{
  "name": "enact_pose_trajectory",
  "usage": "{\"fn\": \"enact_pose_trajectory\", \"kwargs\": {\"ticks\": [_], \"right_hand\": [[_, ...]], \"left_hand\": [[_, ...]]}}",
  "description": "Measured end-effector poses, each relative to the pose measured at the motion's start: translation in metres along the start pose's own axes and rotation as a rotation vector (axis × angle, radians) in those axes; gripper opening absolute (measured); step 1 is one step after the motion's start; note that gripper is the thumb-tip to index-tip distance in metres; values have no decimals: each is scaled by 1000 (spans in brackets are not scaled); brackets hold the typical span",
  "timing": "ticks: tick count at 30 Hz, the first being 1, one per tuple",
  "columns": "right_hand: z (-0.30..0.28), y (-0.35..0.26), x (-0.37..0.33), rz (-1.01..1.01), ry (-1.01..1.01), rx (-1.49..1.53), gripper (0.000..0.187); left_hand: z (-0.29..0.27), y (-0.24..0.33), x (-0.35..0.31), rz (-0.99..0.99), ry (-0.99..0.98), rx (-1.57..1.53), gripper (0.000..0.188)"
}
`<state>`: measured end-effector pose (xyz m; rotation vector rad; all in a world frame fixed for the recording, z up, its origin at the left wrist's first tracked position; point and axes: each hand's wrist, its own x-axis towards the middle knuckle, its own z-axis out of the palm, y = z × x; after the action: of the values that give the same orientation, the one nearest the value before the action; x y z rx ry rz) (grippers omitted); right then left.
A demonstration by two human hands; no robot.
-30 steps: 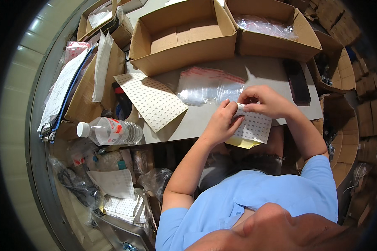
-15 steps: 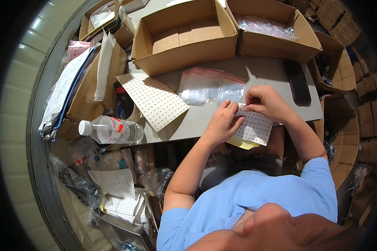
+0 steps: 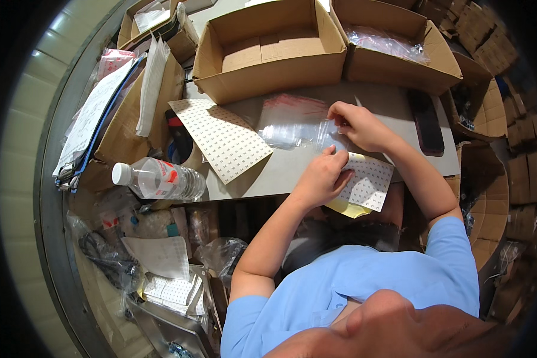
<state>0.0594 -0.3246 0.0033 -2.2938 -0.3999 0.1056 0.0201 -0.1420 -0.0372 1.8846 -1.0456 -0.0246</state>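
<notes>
My left hand (image 3: 323, 179) is closed on the top left edge of a white label sheet (image 3: 369, 186) with rows of small dark marks. Yellow backing shows along the sheet's lower edge, which hangs over the table's front edge. Just beyond it, my right hand (image 3: 361, 126) hovers over or touches the right end of a fanned stack of clear zip bags (image 3: 287, 124) with red strips. Its thumb and fingers are pinched together, and whatever is between them is too small to see. A larger cream label sheet (image 3: 222, 138) lies flat left of the bags.
A water bottle (image 3: 161, 179) lies on its side at the table's left front. Open cardboard boxes (image 3: 271, 74) line the back, one holding plastic bags (image 3: 388, 43). A dark phone (image 3: 425, 122) lies at right. Clipboarded papers (image 3: 94, 116) lean at left; more boxes (image 3: 489, 209) stand right.
My right hand has left the label sheet and moved up and left to the zip bags. My left hand keeps the sheet, shifted slightly right. The view has shifted slightly.
</notes>
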Motion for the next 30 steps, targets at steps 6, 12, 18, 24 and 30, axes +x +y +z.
{"fn": "enact_pose_trajectory", "kwargs": {"ticks": [6, 12, 18, 24, 30], "right_hand": [[-7, 13, -12, 75, 207, -241, 45], [-14, 6, -39, 201, 110, -88, 53], [-15, 9, -41, 175, 162, 11, 55], [-11, 23, -5, 76, 67, 411, 54], [-23, 17, 2, 110, 119, -56, 60]], "left_hand": [[1, 3, -2, 54, 30, -66, 21], [6, 5, 0, -1, 35, 55, 23], [23, 23, -7, 34, -93, 158, 18], [40, 24, -3, 53, 10, 222, 16], [39, 27, 10, -9, 102, 130, 16]]}}
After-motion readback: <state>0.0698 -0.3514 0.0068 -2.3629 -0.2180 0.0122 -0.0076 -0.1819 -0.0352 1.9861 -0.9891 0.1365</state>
